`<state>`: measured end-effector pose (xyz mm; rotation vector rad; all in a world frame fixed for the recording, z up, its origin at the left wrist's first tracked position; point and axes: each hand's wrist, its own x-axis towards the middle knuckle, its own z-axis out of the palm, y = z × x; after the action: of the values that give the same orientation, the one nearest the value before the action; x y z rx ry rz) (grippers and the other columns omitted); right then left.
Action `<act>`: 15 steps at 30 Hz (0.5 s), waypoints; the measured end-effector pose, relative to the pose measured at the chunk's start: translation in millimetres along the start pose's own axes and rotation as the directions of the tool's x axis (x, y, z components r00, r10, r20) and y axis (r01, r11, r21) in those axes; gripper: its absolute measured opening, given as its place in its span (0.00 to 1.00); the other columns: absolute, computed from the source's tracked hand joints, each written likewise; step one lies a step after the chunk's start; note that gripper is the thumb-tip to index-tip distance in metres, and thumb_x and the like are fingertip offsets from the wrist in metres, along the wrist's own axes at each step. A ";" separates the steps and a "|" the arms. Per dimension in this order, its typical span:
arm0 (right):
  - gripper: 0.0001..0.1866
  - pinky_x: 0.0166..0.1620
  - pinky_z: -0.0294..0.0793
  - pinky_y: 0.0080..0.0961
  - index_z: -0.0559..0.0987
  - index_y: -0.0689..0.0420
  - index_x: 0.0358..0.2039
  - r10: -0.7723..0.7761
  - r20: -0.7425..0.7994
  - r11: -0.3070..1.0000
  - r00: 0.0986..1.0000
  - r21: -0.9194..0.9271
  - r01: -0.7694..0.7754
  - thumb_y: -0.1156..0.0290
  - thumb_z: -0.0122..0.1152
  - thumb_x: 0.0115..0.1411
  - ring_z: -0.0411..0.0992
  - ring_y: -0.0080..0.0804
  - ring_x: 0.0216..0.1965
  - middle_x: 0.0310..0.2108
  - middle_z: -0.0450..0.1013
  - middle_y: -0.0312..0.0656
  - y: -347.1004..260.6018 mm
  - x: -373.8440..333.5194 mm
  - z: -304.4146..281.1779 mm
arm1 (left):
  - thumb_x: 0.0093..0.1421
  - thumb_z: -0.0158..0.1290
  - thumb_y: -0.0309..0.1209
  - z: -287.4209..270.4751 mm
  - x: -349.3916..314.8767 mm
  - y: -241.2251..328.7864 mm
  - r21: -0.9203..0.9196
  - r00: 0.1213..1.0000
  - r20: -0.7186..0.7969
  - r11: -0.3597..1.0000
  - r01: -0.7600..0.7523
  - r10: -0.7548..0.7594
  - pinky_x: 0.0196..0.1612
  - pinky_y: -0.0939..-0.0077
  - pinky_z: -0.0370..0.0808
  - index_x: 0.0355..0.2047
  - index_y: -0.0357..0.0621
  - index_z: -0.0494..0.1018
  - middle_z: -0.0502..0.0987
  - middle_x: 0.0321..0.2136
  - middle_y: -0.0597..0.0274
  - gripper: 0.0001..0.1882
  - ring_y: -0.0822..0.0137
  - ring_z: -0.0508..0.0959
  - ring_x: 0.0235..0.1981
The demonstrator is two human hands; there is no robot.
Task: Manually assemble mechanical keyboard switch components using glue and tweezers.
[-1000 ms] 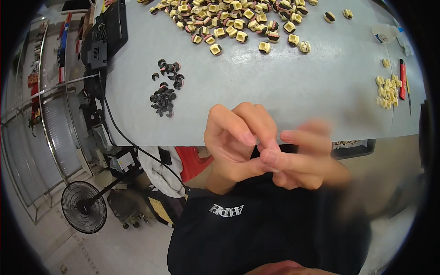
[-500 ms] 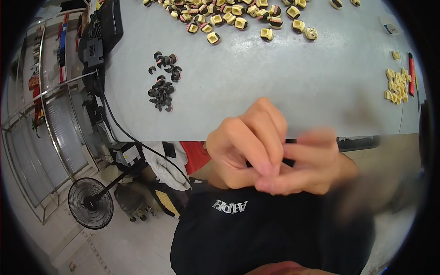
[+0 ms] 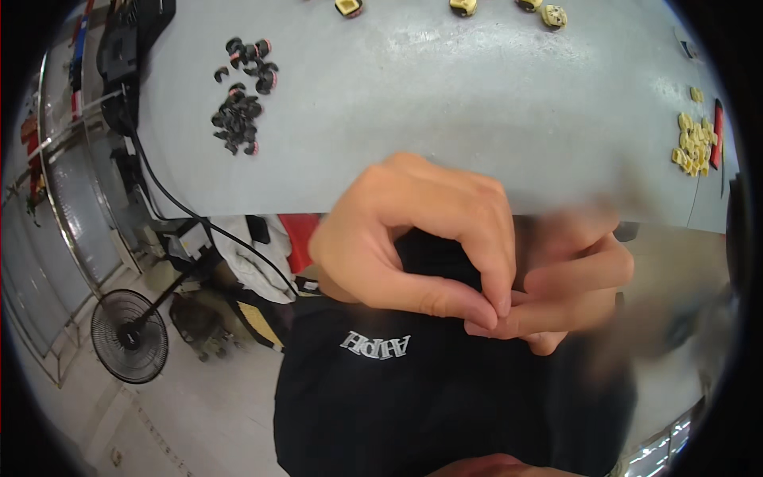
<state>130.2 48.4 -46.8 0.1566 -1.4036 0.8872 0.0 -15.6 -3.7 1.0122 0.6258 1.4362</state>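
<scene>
Over the near edge of the grey table (image 3: 342, 159), my left hand (image 3: 362, 234) is closed in a pinch, thumb tip against index fingertip. My right hand (image 3: 576, 290) meets it there, its fingers curled and pressed together, partly blurred. Anything between the fingertips is hidden or too small to make out. To the left on the tabletop lies a pile of small black curved pieces (image 3: 237, 115), some with pink edges. Small cream-coloured pieces (image 3: 694, 147) are heaped at the far right.
A few cream-and-black assembled parts (image 3: 463, 8) lie along the far side. Beside the cream heap is a red stick-shaped object (image 3: 718, 133). A black cable (image 3: 171, 195) runs down past the table's left edge, and a black fan (image 3: 129, 335) stands on the floor at left.
The view has shifted, so the table and piles sit higher and the large far pile is mostly out of frame. My left fingers have arched into a wider loop, fingertips still meeting.
</scene>
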 end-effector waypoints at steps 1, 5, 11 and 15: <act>0.09 0.30 0.55 0.17 0.80 0.52 0.17 0.019 0.007 0.999 1.000 0.027 -0.020 0.71 0.51 0.47 0.63 0.15 0.29 0.22 0.74 0.24 -0.4 2.5 -2.3 | 0.48 0.62 0.21 -2.2 0.9 3.2 -0.009 1.000 -0.019 1.000 -0.017 0.017 0.26 0.81 0.68 0.25 0.38 0.77 0.78 0.23 0.61 0.04 0.67 0.72 0.24; 0.10 0.30 0.55 0.18 0.78 0.50 0.14 0.165 0.165 0.975 0.972 0.118 -0.186 0.69 0.53 0.49 0.62 0.16 0.27 0.22 0.74 0.23 -4.5 8.4 -18.9 | 0.42 0.66 0.19 -11.0 6.7 14.1 0.096 0.993 0.093 0.993 0.066 -0.075 0.23 0.81 0.69 0.24 0.35 0.78 0.78 0.22 0.59 0.08 0.68 0.74 0.23; 0.12 0.30 0.55 0.15 0.78 0.49 0.14 0.310 0.342 0.927 0.887 0.096 -0.362 0.65 0.55 0.52 0.64 0.17 0.27 0.21 0.73 0.26 -5.6 16.6 -31.6 | 0.41 0.64 0.17 -10.6 9.6 17.7 0.233 0.995 0.081 0.972 0.041 -0.062 0.22 0.81 0.68 0.24 0.34 0.78 0.77 0.20 0.59 0.08 0.69 0.74 0.20; 0.12 0.30 0.57 0.15 0.80 0.53 0.19 0.219 0.347 0.952 0.912 0.127 -0.277 0.64 0.55 0.53 0.66 0.19 0.28 0.26 0.74 0.34 2.2 19.3 -31.2 | 0.39 0.64 0.15 -9.4 7.8 17.2 0.211 0.994 0.055 0.974 0.081 -0.095 0.21 0.81 0.68 0.23 0.34 0.78 0.76 0.19 0.60 0.08 0.70 0.74 0.19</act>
<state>151.6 76.6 -37.2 0.2722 -1.6816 1.2408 -16.0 -8.8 8.2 1.1754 0.7770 1.2738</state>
